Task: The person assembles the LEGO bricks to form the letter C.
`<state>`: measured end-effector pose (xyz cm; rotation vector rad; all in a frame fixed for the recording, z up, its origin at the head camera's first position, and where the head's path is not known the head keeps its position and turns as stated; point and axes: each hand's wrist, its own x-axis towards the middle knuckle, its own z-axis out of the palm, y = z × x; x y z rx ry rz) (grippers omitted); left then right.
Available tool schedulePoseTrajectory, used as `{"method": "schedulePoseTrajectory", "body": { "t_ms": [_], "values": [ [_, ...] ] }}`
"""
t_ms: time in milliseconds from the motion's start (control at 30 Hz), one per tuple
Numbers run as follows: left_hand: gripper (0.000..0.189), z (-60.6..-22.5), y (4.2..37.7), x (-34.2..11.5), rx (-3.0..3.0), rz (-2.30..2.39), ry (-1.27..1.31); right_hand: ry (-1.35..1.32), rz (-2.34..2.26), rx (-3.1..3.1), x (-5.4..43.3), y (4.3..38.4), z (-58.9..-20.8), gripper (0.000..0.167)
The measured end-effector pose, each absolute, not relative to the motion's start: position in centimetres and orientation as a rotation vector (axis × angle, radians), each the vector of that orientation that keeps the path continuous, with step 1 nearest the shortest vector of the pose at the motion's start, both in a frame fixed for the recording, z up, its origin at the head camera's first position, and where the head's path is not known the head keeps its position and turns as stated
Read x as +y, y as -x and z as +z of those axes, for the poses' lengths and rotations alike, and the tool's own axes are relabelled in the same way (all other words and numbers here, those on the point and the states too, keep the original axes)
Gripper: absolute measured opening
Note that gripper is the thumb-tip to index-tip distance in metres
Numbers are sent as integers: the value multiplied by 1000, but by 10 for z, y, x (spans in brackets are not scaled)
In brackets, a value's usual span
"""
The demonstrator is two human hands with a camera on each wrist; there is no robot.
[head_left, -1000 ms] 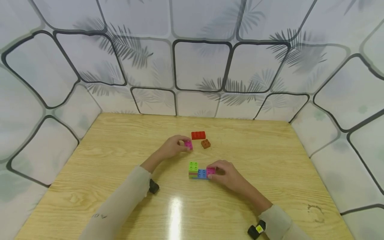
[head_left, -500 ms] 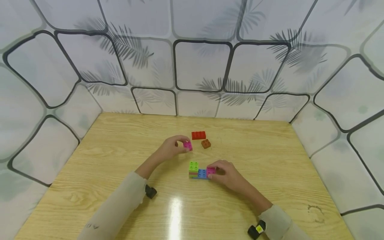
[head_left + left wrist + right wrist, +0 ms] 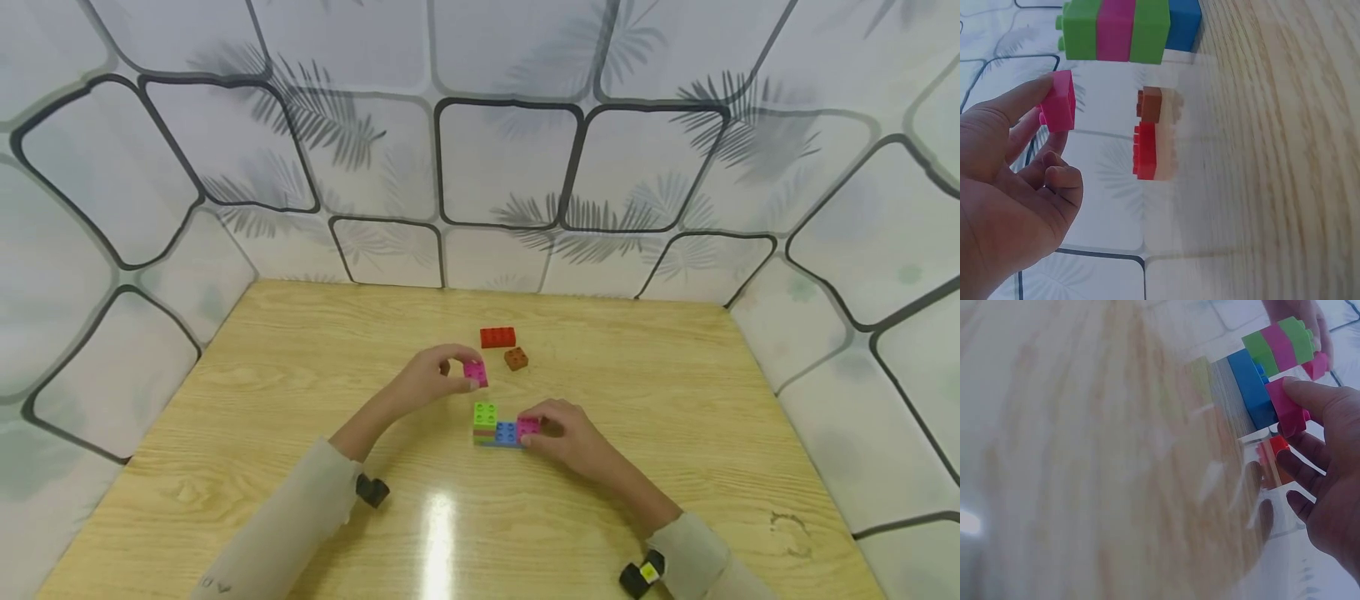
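My left hand (image 3: pixel 422 385) pinches a pink toy building brick (image 3: pixel 476 373) between thumb and fingers; the left wrist view shows this brick (image 3: pixel 1059 103) raised off the table. My right hand (image 3: pixel 568 435) pinches another pink brick (image 3: pixel 1284 403) that sits on the right end of a blue brick (image 3: pixel 506 432). On the blue brick's left end rises a stack of a green, a pink and a green brick (image 3: pixel 485 413). Blue studs show between the stack and the right pink brick. The left hand is just behind the stack, apart from it.
Farther back on the wooden table (image 3: pixel 315 333) lie a red brick (image 3: pixel 498 337) and a smaller brown brick (image 3: pixel 516 358). Patterned white cloth walls (image 3: pixel 510 167) stand behind the table and along both sides.
My left hand has drawn the pink brick slightly toward me, away from the red and brown bricks. The right hand keeps its place on the other pink brick.
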<state>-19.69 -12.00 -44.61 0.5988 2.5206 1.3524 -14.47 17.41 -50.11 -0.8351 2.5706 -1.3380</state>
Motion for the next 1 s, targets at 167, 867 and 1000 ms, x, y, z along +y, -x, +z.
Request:
{"method": "schedulePoseTrajectory", "body": {
  "t_ms": [167, 867, 1000],
  "values": [
    [35, -438, 186, -118, 2499, 1352, -637, 862, -1355, 2570, 175, 145, -503, 28],
    [35, -438, 156, -112, 2453, 1287, -749, 888, -1389, 2552, 173, 145, -503, 27],
    [34, -437, 156, -112, 2455, 1283, -772, 873, -1395, 2559, 173, 145, -504, 27]
  ]
}}
